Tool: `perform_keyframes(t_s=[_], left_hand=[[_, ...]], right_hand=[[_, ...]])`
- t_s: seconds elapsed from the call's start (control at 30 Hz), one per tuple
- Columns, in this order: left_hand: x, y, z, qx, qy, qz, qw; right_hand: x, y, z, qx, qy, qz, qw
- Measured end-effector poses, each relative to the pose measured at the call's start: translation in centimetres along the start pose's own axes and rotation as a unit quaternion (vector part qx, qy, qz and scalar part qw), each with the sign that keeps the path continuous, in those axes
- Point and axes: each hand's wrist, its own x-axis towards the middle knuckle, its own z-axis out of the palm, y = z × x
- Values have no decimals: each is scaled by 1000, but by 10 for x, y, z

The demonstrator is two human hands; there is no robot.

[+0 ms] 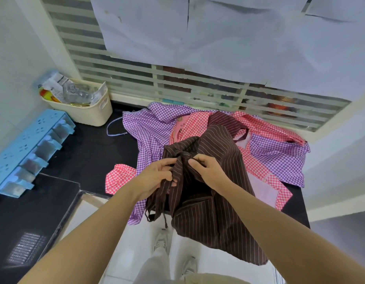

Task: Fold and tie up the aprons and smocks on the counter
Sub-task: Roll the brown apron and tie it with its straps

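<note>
Both hands meet at the middle of the view on a brown apron (208, 212). The left hand (157, 177) has its fingers (167, 162) curled round a bunched fold and straps. The right hand (208, 171) pinches the cloth just beside it at 3 o'clock. The apron lies on the black surface (91, 148) and hangs over its near edge toward 6 o'clock. Under it, a purple smock (144, 128) spreads toward 11 o'clock and a pink smock (259, 165) toward 2 o'clock. A basket (91, 113) stands at 10 o'clock and a blue rack (24, 144) at 9 o'clock.
</note>
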Motion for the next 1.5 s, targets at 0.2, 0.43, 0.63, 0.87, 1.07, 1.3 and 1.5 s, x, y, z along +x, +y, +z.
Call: perform_keyframes(t_s=[0.2, 0.43, 0.63, 0.87, 1.07, 1.3, 1.5], left_hand=[[0, -1, 13, 21, 28, 19, 999], [-1, 3, 23, -39, 36, 38, 998], [-2, 5, 26, -52, 40, 51, 997], [0, 9, 32, -83, 78, 29, 993], [1, 12, 38, -62, 107, -4, 992], [4, 17, 45, -63, 125, -23, 990], [8, 19, 50, -24, 167, -59, 984]], right_hand=[[-10, 3, -4, -27, 7, -24, 999], [-16, 3, -2, -22, 17, -59, 998], [-21, 1, -1, -69, 45, -102, 991], [-23, 0, -2, -152, 27, -126, 980], [-25, -1, -5, -191, 38, -139, 971], [-25, -3, -4, -229, 38, -149, 961], [-28, -4, -2, -210, 23, -149, 966]])
